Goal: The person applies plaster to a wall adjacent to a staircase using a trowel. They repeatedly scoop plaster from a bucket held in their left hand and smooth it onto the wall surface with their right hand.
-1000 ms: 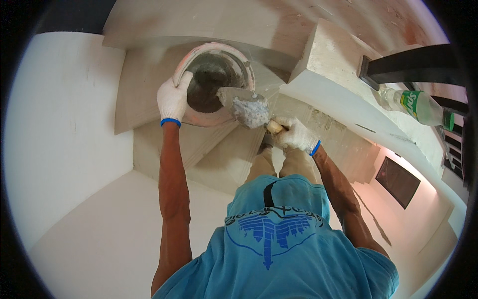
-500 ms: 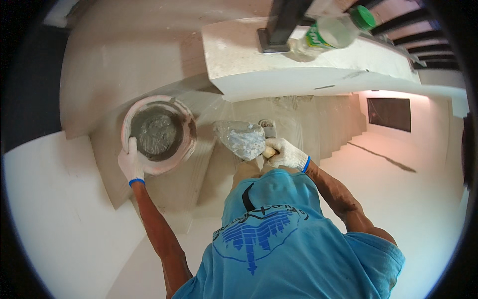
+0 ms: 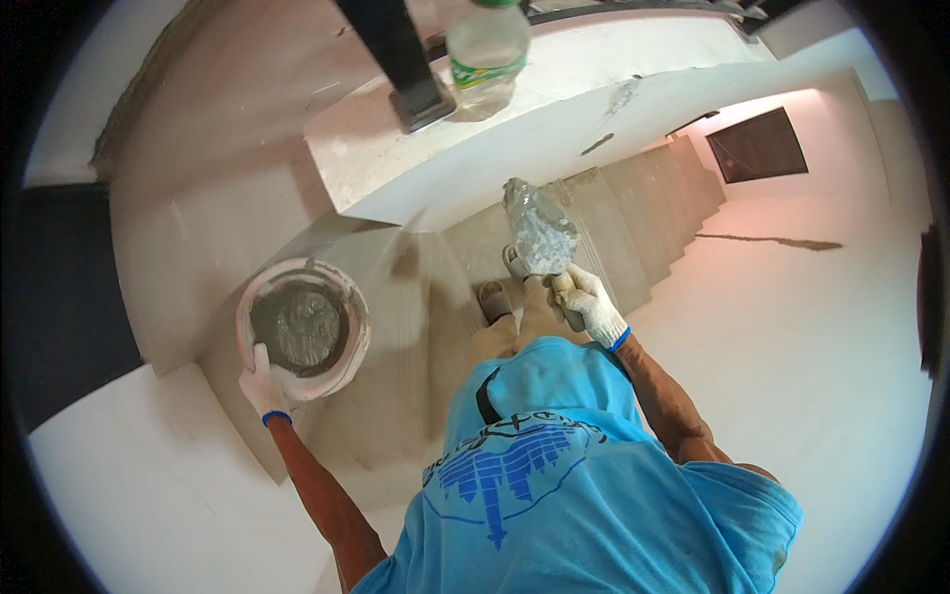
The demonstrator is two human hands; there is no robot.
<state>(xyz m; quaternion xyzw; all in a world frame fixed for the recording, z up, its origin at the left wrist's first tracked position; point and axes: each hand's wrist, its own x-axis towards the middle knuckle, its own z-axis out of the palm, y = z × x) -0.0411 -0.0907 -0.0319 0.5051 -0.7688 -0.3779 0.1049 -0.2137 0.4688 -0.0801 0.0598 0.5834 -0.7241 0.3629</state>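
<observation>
My left hand (image 3: 262, 383), in a white knit glove with a blue cuff, grips the near-left rim of a round, mortar-stained bucket (image 3: 360, 332). Wet grey mortar (image 3: 309, 327) lies inside it. On the right, my gloved right hand (image 3: 594, 305) is closed around the handle of a trowel (image 3: 541, 233). The trowel's blade points away from me and carries grey mortar, thickest toward its tip. It is held above the steps, apart from the bucket.
Grey stairs (image 3: 614, 213) run down toward the far right, with my sandalled feet (image 3: 495, 300) on them. A white ledge (image 3: 366, 163) ahead bears a black post (image 3: 401, 59) and a clear plastic bottle (image 3: 488, 54) with a green cap. White wall (image 3: 782, 337) stands to the right.
The trowel has swung from pointing left to pointing away from me, with my right hand turning. My view has tilted and shifted; my left hand still grips the bucket rim.
</observation>
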